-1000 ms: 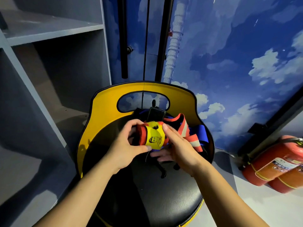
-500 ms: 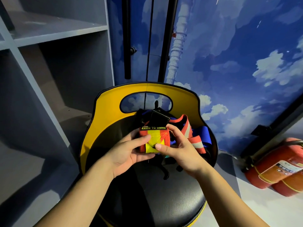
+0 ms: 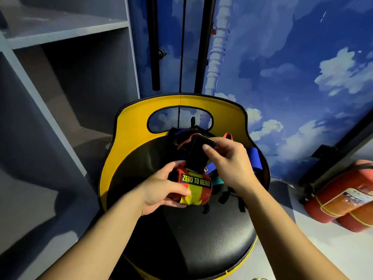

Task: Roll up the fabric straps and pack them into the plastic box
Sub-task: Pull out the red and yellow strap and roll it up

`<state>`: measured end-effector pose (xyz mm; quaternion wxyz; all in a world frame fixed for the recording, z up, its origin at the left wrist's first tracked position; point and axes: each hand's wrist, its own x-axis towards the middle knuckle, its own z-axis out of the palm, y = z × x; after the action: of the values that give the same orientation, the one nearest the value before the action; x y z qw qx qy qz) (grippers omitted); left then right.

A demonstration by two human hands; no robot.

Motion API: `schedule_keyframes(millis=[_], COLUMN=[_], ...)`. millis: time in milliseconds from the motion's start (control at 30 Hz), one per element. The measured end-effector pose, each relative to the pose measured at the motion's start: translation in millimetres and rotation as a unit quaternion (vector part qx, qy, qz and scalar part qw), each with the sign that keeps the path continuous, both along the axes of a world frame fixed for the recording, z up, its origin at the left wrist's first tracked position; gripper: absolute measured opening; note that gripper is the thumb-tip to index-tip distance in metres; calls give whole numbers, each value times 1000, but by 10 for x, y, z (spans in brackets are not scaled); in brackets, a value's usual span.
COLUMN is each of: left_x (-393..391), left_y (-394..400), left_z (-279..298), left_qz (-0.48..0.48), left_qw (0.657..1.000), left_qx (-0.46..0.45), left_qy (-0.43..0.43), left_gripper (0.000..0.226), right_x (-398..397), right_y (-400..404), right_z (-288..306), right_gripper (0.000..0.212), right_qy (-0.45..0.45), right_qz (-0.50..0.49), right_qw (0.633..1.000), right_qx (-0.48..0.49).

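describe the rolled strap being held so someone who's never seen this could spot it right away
Look at the black round chair seat with the yellow backrest. Above its front half, the left hand grips a rolled strap. Unlike the loose blue strap behind, it is a tight red-and-yellow bundle labelled ZERO TO HERO.

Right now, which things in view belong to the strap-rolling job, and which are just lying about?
Job: rolled red-and-yellow strap in left hand; its black end tab pinched by right hand; loose blue strap.

Lying about: chair, fire extinguishers, grey shelving.
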<state>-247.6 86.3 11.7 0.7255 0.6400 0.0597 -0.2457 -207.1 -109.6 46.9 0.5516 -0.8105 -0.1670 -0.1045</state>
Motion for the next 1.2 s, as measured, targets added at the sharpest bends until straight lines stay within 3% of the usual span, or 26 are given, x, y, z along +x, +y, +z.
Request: schedule_keyframes(millis=[133,300,433,600,767,900,1067,1133,1200], left_x=[65,126,156,138,115,101,74,73,72], left_y=[45,102,111,128,203,184,103,102,101], left_z=[8,41,56,93,217,221,197,219,231], left_qz=[78,143,184,188,173,151,133,120,107], left_qw=[996,989,981,974,967,972,983,985,986], left_qx=[-29,-38,-54,-111,-178,-176,-122,-118,-118], left_qy=[24,18,22,64,60,30,-25,-35,-39], left_gripper=[56,47,32,40,42,53,65,60,58], right_x=[-36,-103,-110,-142,-259,-238,-222,-219,-220], right_y=[7,-29,11,46,90,158,167,172,158], right_z=[27,0,-169,-362,-364,-442,-339,-286,-248], right_gripper=[14,18,21,25,38,34,29,35,44], right_qy=[-32,-138,-234,-290,-214,-184,15,31,93], right_qz=[65,119,117,86,109,64,74,47,80], right_qw=[997,974,944,923,950,974,995,994,986], right_qx=[-18,-132,-199,-239,-198,-117,67,89,116])
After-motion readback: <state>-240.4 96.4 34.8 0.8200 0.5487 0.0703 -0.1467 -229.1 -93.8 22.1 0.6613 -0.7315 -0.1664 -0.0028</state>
